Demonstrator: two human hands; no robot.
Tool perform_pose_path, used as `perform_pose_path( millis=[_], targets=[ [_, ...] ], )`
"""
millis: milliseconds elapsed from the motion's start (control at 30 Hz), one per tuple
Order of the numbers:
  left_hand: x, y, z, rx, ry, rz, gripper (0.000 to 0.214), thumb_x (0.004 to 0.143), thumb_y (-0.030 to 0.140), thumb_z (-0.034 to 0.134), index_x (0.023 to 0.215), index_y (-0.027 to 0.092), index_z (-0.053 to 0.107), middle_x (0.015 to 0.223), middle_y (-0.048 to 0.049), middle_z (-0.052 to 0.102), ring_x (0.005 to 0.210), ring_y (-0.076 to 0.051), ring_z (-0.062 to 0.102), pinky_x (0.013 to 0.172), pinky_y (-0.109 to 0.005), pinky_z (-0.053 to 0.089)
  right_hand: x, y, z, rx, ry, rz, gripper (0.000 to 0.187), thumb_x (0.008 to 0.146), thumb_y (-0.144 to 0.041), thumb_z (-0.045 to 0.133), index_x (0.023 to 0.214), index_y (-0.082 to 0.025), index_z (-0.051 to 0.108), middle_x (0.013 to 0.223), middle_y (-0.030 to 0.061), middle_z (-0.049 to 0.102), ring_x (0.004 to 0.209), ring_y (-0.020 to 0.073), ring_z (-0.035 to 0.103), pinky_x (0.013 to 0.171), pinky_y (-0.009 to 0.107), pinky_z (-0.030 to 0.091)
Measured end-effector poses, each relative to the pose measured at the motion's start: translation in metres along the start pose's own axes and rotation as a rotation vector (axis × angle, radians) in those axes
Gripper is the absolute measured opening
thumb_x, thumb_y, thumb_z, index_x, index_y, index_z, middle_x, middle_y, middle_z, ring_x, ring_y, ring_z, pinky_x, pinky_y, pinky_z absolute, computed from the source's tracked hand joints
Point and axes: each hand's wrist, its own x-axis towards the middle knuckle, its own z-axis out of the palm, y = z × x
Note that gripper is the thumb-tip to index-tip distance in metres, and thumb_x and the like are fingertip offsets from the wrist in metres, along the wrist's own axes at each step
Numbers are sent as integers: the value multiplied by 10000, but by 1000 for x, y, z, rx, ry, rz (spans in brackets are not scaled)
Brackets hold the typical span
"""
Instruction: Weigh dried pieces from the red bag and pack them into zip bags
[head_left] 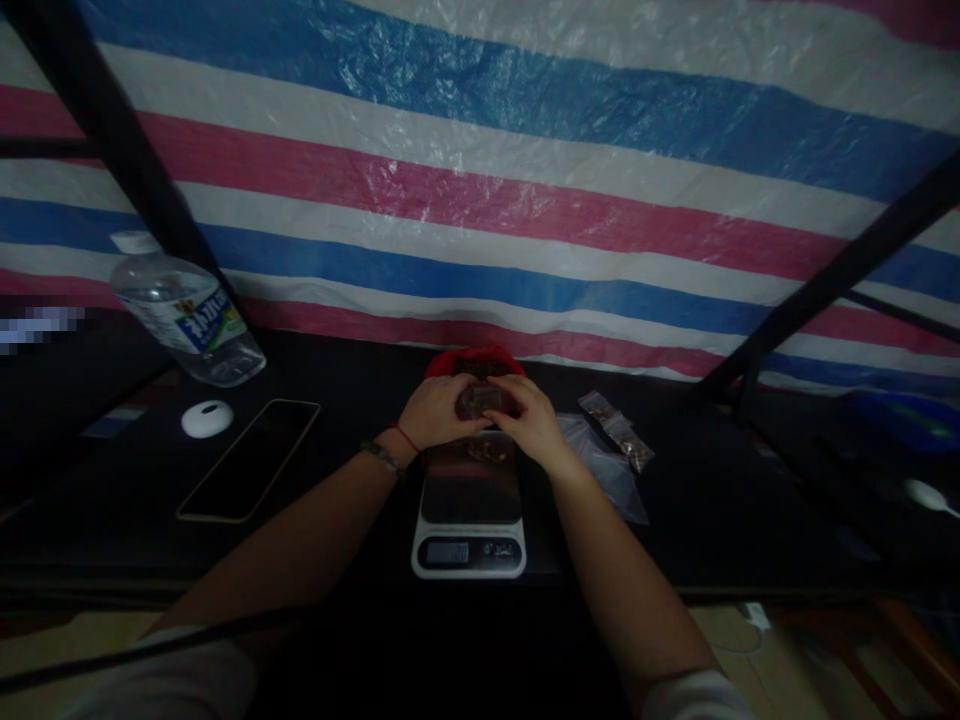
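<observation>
Both my hands meet over the back of a white digital scale (469,567) with a shiny metal plate and a small display. Between them is a small clear container (482,401); its exact kind is too dark to tell. My left hand (442,408) curves around its left side, fingers closed on it. From the right, my right hand (529,420) grips it with thumb and fingers. Just behind my hands lies a red bag or bowl (474,355) filled with small brown pieces.
To the right are clear zip bags (619,480) and small filled packets (621,432). A phone (251,460), a white rounded object (207,419) and a plastic bottle (191,310) are on the left. Striped sheeting hangs behind, with slanted dark bars (817,290) at both sides.
</observation>
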Motion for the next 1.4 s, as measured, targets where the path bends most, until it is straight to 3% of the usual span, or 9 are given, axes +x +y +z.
perform_pose_path(
  millis=[167, 367, 600, 800, 933, 1033, 1167, 1300, 1400],
  targets=[
    [0, 6, -3, 36, 3, 20, 483, 709, 521, 660, 1035, 172, 586, 935, -93, 668, 879, -269, 632, 780, -374, 461, -3, -2, 3, 76, -23, 26, 521, 768, -190, 652, 1269, -273, 535, 1229, 55, 616, 1117, 214, 579, 982, 395, 449],
    [-1, 6, -5, 1, 52, 25, 458, 716, 505, 661, 1015, 174, 557, 939, -74, 658, 868, -248, 630, 745, -356, 478, -5, 2, 8, 163, 100, -12, 541, 808, -198, 615, 1321, -286, 467, 1277, 60, 578, 1166, 209, 548, 984, 395, 458],
    [-1, 0, -1, -24, 119, 14, 449, 688, 443, 705, 1021, 177, 562, 947, -74, 654, 877, -241, 626, 765, -355, 490, -2, -1, 3, -30, 30, -33, 566, 727, -136, 617, 1273, -251, 523, 1112, 75, 555, 1049, 203, 557, 914, 369, 486],
    [-3, -13, 0, -164, 433, -103, 348, 762, 391, 650, 1008, 169, 544, 910, -57, 642, 827, -192, 630, 754, -333, 514, 1, 16, -17, -101, 98, 110, 503, 691, -131, 588, 1187, -190, 535, 1066, 77, 606, 994, 212, 577, 891, 374, 471],
    [-5, -14, 2, -193, 527, -54, 417, 730, 383, 679, 1054, 170, 526, 972, -65, 632, 880, -193, 625, 771, -328, 519, -2, 29, -33, -137, -113, 206, 445, 683, -118, 592, 1124, -179, 571, 1037, 61, 646, 931, 183, 602, 872, 332, 462],
    [-3, -17, 7, -285, 472, -150, 405, 750, 384, 667, 1054, 168, 511, 902, -48, 641, 807, -173, 639, 693, -292, 530, -7, 40, -36, -189, -307, 318, 313, 679, -89, 600, 977, -181, 622, 948, 41, 673, 865, 167, 621, 808, 291, 466],
    [-2, -25, 12, -350, 408, -225, 408, 746, 410, 670, 1037, 178, 504, 870, -40, 657, 771, -171, 654, 659, -284, 537, -8, 46, -31, -381, -382, 427, 375, 654, -83, 649, 1014, -183, 622, 980, 66, 670, 921, 212, 613, 837, 334, 447],
    [-3, -31, 12, -293, 353, -227, 409, 729, 428, 683, 1016, 187, 520, 857, -35, 671, 747, -172, 661, 688, -303, 542, -4, 26, -36, -407, -297, 300, 398, 692, -149, 660, 1087, -175, 622, 1111, 103, 611, 1086, 254, 536, 958, 408, 383],
    [-3, -34, 12, -270, 351, -240, 407, 733, 431, 678, 1020, 187, 526, 858, -35, 679, 747, -173, 665, 694, -302, 542, -3, 3, -39, -210, -396, 142, 284, 749, -196, 655, 1033, -196, 658, 1069, 73, 621, 1035, 210, 556, 936, 364, 405]
  ],
)
